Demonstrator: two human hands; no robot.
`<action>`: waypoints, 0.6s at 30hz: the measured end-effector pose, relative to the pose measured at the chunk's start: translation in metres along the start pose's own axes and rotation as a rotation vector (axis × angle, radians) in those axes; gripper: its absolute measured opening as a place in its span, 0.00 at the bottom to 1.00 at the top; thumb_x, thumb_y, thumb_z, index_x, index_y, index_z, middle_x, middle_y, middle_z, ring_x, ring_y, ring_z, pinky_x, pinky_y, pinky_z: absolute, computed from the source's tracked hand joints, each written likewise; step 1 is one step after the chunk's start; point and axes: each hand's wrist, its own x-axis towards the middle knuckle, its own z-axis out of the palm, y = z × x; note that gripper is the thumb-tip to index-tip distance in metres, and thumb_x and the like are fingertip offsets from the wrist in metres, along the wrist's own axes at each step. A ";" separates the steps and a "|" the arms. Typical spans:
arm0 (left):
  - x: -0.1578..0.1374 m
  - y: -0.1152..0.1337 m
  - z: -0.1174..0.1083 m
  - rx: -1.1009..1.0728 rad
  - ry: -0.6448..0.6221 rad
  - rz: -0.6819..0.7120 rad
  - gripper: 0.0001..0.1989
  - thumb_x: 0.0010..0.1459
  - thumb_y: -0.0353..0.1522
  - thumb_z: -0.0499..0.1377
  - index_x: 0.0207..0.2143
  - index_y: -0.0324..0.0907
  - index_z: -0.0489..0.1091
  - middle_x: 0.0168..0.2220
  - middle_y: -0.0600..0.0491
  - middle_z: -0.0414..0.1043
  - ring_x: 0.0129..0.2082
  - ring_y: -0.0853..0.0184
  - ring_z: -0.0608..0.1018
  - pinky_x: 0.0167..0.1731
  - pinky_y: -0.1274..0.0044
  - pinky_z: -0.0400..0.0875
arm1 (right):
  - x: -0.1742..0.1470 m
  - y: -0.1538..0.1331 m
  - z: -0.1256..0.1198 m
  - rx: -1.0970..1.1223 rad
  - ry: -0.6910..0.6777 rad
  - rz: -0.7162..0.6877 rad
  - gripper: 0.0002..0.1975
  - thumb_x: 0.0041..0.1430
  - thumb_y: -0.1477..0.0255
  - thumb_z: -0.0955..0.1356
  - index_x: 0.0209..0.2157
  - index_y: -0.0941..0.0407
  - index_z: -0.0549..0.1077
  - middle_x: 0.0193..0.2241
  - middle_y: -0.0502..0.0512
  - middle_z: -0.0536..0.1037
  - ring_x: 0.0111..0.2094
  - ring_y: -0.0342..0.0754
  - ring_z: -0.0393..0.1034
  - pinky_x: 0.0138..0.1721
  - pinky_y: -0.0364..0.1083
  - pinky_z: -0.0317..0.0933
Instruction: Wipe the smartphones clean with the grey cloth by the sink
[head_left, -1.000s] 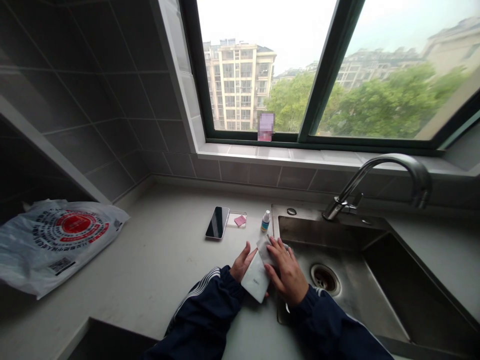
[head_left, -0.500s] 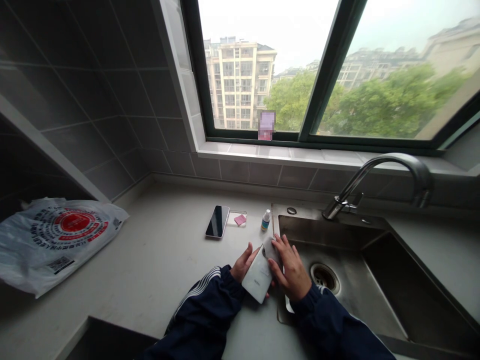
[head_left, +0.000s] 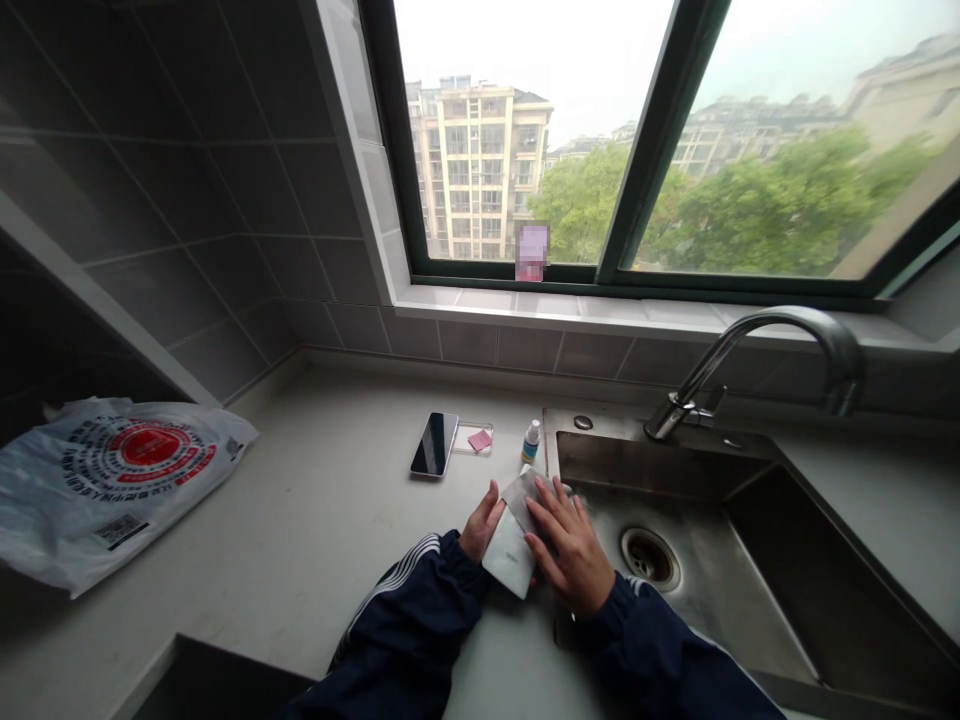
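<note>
My left hand (head_left: 482,525) grips a white smartphone (head_left: 509,565) by its side, the back of the phone turned up toward me. Over the phone's upper part lies a small grey cloth (head_left: 525,492). My right hand (head_left: 571,545) presses that cloth against the phone with its fingertips, the fingers lying fairly flat. Just beyond the phone a small bottle (head_left: 531,441) with a white cap and a blue label stands upright on the counter. The phone's underside and most of my left fingers are hidden.
Left of the bottle lie a second smartphone (head_left: 434,444), dark screen up, and a clear phone case (head_left: 463,426) with a pink piece (head_left: 480,440) on it. A steel sink (head_left: 720,570) with a faucet (head_left: 787,315) is at right. A printed plastic bag (head_left: 120,480) rests far left.
My right hand has shifted slightly down and left, and the grey cloth now spreads flatter across the upper back of the phone. My left hand keeps its hold.
</note>
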 end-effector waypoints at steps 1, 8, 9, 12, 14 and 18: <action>0.000 0.000 0.000 0.000 0.001 0.001 0.39 0.58 0.56 0.43 0.64 0.43 0.51 0.55 0.41 0.68 0.51 0.54 0.73 0.52 0.63 0.61 | 0.000 0.000 0.000 0.001 0.000 -0.006 0.22 0.66 0.68 0.60 0.60 0.56 0.63 0.66 0.59 0.51 0.67 0.61 0.38 0.59 0.67 0.49; 0.000 0.002 0.004 0.006 -0.002 0.000 0.38 0.59 0.55 0.45 0.63 0.40 0.55 0.53 0.41 0.69 0.52 0.53 0.72 0.53 0.64 0.61 | 0.000 0.001 -0.001 0.014 -0.006 -0.058 0.21 0.66 0.69 0.60 0.59 0.57 0.64 0.64 0.59 0.57 0.67 0.61 0.40 0.59 0.67 0.51; 0.001 0.002 0.004 0.006 -0.004 0.004 0.38 0.58 0.55 0.45 0.62 0.40 0.55 0.53 0.41 0.70 0.52 0.53 0.72 0.53 0.64 0.61 | 0.000 0.001 -0.001 0.018 -0.016 -0.072 0.22 0.66 0.69 0.60 0.60 0.57 0.63 0.63 0.59 0.58 0.67 0.60 0.40 0.59 0.66 0.51; 0.002 0.002 0.004 0.005 -0.012 0.019 0.38 0.58 0.55 0.47 0.63 0.40 0.55 0.54 0.40 0.69 0.54 0.52 0.71 0.54 0.63 0.59 | 0.000 0.001 0.000 0.033 -0.051 -0.117 0.26 0.66 0.69 0.61 0.64 0.59 0.57 0.64 0.61 0.56 0.67 0.59 0.42 0.60 0.63 0.52; 0.002 0.002 0.004 0.003 -0.015 0.025 0.38 0.58 0.54 0.47 0.63 0.39 0.55 0.54 0.40 0.69 0.55 0.52 0.71 0.56 0.63 0.58 | 0.000 -0.001 0.000 0.043 -0.073 -0.147 0.29 0.66 0.69 0.61 0.65 0.60 0.53 0.65 0.63 0.52 0.67 0.58 0.42 0.60 0.61 0.53; 0.002 -0.001 0.003 -0.001 -0.025 0.015 0.38 0.58 0.54 0.47 0.63 0.40 0.54 0.55 0.41 0.68 0.57 0.52 0.69 0.57 0.62 0.56 | 0.001 -0.005 0.000 0.053 -0.104 -0.187 0.33 0.66 0.66 0.62 0.67 0.60 0.47 0.66 0.63 0.49 0.67 0.59 0.40 0.61 0.61 0.50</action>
